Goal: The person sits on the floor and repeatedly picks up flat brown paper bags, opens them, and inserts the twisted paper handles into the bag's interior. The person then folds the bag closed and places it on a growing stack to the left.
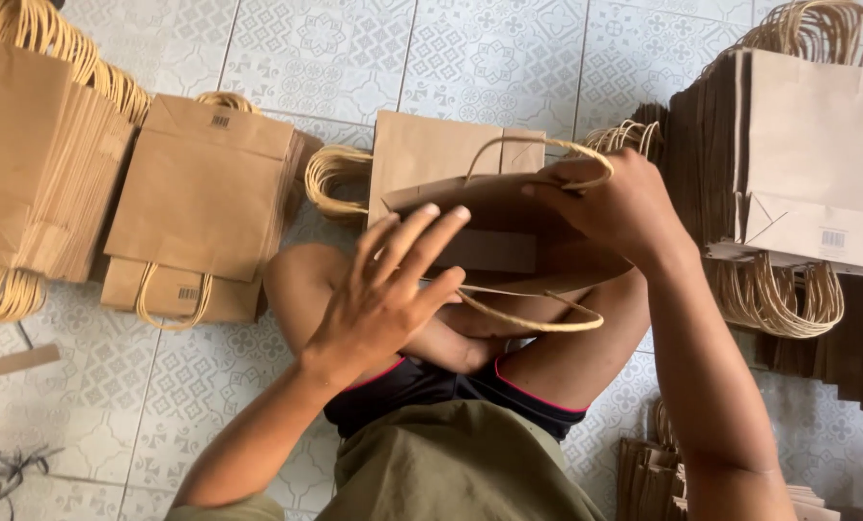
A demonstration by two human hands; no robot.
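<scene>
Currently the brown paper bag point(489, 241) is sitting over the person's crossed legs, mouth partly open. The right hand point(617, 205) is gripping its top edge by the twisted handle point(538, 154). The left hand point(388, 289) is hovering open, fingers spread, just beside the mouth. Step looks like opening or shaping the bag; next move probably needs the left hand inside. Flat bag stacks point(200, 203) are lying around on the tiled floor point(489, 58).
</scene>
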